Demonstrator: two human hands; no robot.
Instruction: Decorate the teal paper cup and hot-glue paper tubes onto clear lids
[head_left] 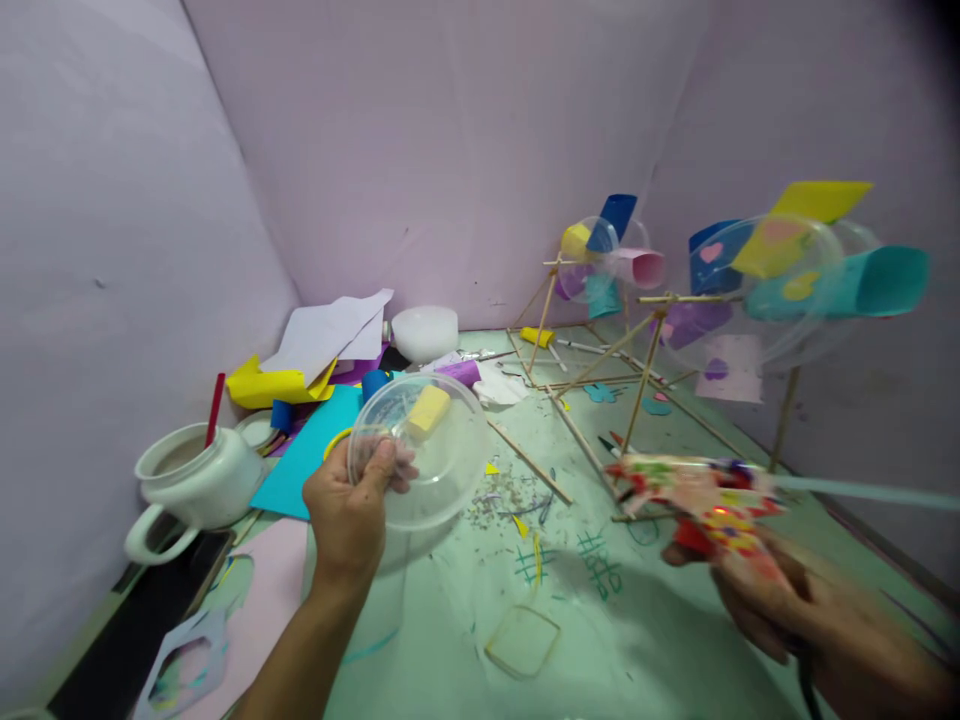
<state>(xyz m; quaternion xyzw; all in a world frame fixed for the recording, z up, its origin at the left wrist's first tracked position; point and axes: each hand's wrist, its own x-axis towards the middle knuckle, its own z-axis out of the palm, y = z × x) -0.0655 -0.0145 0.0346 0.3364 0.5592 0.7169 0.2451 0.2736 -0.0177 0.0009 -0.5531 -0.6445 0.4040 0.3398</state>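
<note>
Head: green tabletop (442, 640), lilac walls (450, 150).

Craft table (442, 640), glue gun (701, 487), paper sheets (322, 340)

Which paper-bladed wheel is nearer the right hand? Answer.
The front wheel, pink heart on its blue blade; the other wheel stands farther from the right hand.

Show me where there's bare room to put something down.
Bare green tabletop shows up front, between the thin yellowish loop and the right hand, below the green pen grids. It's crowded left around the round white pot, back right beneath the wooden-stick stands, and among yellow paper scraps just right of the round clear plastic disc.
</note>
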